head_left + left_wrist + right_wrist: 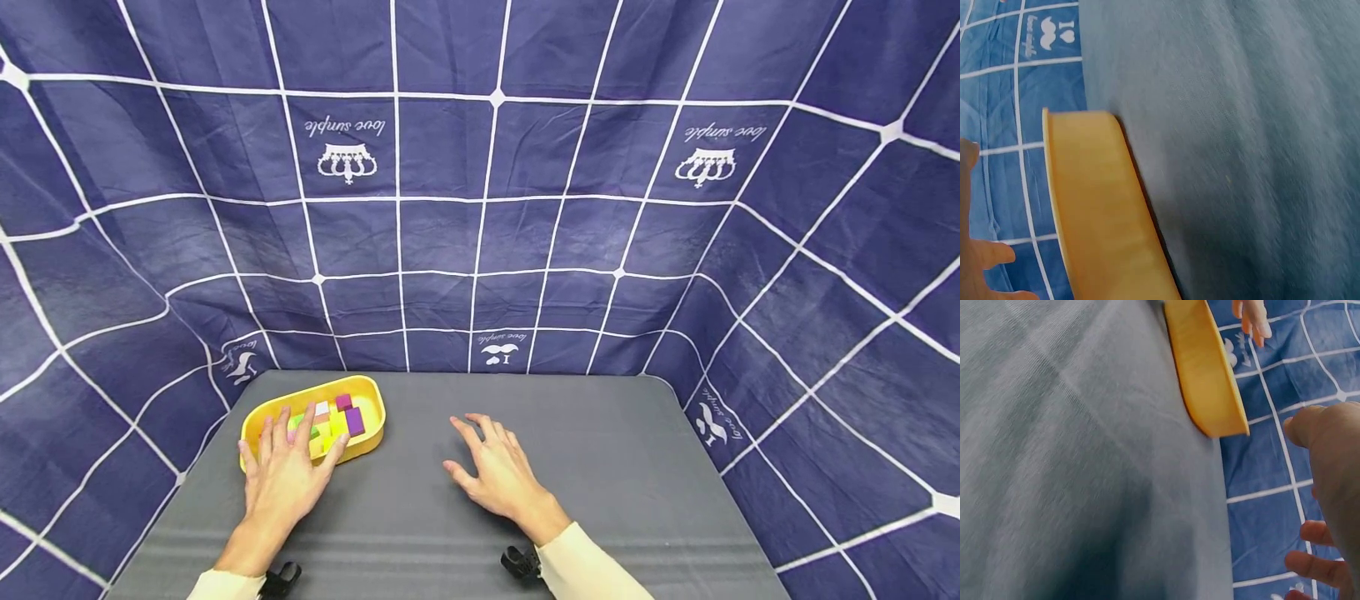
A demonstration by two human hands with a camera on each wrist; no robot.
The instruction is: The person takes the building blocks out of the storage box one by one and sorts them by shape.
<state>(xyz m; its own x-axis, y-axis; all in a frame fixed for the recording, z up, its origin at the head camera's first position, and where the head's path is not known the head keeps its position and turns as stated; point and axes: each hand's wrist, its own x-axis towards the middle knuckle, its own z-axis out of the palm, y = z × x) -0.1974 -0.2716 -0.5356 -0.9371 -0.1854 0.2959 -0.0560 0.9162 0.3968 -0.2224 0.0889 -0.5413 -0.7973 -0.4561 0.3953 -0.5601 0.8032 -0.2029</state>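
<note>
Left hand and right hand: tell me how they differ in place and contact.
The left hand lies over the near edge of the yellow oval tray of coloured blocks, fingers spread; the right hand lies apart from the tray over the bare grey table top. Both are open, palm down, holding nothing.

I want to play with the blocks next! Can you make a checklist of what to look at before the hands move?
1. Oval yellow plastic tray sits flat on the grey cloth-covered table: ok.
2. Small coloured blocks are inside the tray: ok.
3. Left hand is over the tray's near edge, fingers spread, gripping nothing: ok.
4. Right hand is apart from the tray, holding nothing: ok.
5. Number of blocks: cannot tell, the left hand hides some.
</note>
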